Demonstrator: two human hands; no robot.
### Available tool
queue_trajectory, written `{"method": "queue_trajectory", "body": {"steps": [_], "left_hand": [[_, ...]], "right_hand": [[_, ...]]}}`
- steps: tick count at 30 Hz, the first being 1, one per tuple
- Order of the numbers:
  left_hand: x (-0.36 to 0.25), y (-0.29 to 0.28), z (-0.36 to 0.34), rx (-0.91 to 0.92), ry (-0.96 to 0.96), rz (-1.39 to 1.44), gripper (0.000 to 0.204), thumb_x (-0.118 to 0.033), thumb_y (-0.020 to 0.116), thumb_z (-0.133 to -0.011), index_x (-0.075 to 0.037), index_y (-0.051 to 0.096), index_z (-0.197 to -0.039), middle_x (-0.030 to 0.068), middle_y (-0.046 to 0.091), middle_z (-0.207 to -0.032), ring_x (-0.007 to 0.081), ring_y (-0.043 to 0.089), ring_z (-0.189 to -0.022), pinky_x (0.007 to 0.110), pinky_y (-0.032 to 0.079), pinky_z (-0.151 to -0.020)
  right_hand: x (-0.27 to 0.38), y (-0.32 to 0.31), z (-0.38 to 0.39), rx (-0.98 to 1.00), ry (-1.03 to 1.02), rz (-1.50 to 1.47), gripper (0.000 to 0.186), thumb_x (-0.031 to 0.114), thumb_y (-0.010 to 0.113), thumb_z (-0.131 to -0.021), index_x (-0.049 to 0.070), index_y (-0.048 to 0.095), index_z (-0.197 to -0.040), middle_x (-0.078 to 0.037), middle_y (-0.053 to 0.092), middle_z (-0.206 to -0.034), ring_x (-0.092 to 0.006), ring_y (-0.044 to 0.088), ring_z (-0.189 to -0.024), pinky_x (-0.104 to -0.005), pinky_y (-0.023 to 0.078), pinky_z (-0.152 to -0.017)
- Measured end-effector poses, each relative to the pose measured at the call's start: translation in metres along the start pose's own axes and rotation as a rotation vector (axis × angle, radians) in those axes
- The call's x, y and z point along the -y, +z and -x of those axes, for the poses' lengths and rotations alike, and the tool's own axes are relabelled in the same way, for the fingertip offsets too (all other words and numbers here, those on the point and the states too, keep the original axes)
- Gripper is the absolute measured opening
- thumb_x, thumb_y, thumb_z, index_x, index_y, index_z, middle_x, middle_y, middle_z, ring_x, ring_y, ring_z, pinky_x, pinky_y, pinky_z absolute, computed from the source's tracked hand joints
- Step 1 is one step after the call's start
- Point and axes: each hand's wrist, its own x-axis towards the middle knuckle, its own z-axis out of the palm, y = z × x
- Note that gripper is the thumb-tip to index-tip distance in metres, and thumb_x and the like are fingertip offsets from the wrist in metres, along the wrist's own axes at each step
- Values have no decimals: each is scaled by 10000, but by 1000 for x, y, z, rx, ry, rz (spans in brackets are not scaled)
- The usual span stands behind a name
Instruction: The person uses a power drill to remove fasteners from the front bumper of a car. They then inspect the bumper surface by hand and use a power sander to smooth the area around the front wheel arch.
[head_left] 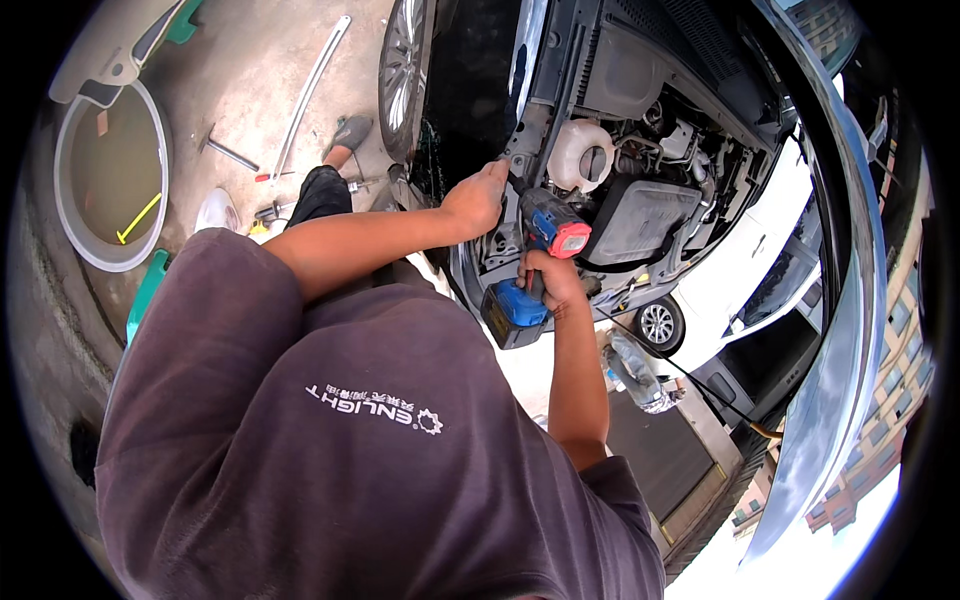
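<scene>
My right hand (553, 278) is wrapped round the handle of a blue and red cordless impact wrench (548, 222). Its blue and black battery (514, 312) hangs below the grip. The tool's nose points up and left, toward the front fender edge (535, 130) of a car with its engine bay uncovered. Close to that nose, my left hand (476, 203) is at the fender edge with its fingers closed together. Whatever lies between those fingers is hidden. Beside the wrench are a whitish plastic reservoir (580, 157) and a dark grey engine cover (645, 220).
The raised hood (850, 240) curves along the right. On the floor at left lie a hammer (232, 153) and a long pale strip (312, 95). A round tub (68, 190) of murky water stands farther left. A grey shoe (352, 132) is near the car's wheel (402, 75). Another car (740, 260) is white.
</scene>
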Motion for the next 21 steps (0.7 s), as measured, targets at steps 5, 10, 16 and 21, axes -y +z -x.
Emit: {"method": "queue_trajectory", "body": {"steps": [5, 10, 16, 21], "left_hand": [[-17, 3, -31, 198, 47, -243, 406, 44, 597, -842, 41, 543, -1244, 260, 639, -1238, 435, 667, -1123, 481, 572, -931], [-20, 6, -51, 244, 191, -492, 388, -6, 703, -808, -13, 578, -1175, 202, 672, -1158, 382, 716, -1048, 453, 608, -842], [-22, 13, -57, 314, 285, -733, 414, -5, 721, -781, -14, 596, -1176, 171, 654, -1166, 340, 706, -1055, 411, 620, -834], [-25, 8, -62, 346, 368, -772, 394, -19, 710, -782, -21, 617, -1164, 156, 641, -1163, 335, 695, -1052, 403, 616, -850]], "right_hand": [[-18, -1, -3, -38, -47, 72, 166, 7, 703, -764, 45, 630, -909, -73, 617, -750, -195, 610, -609, -354, 519, -563], [-30, -11, -11, -12, -58, 10, 163, 14, 713, -775, 39, 637, -918, -88, 643, -779, -209, 623, -614, -377, 544, -579], [-47, -9, -12, 1, -77, -236, 128, 15, 672, -788, 21, 636, -911, -103, 649, -755, -245, 636, -621, -380, 549, -605], [-55, 0, -12, -54, -91, -249, 136, 27, 703, -795, 17, 649, -918, -106, 661, -788, -231, 645, -648, -381, 572, -616]]}}
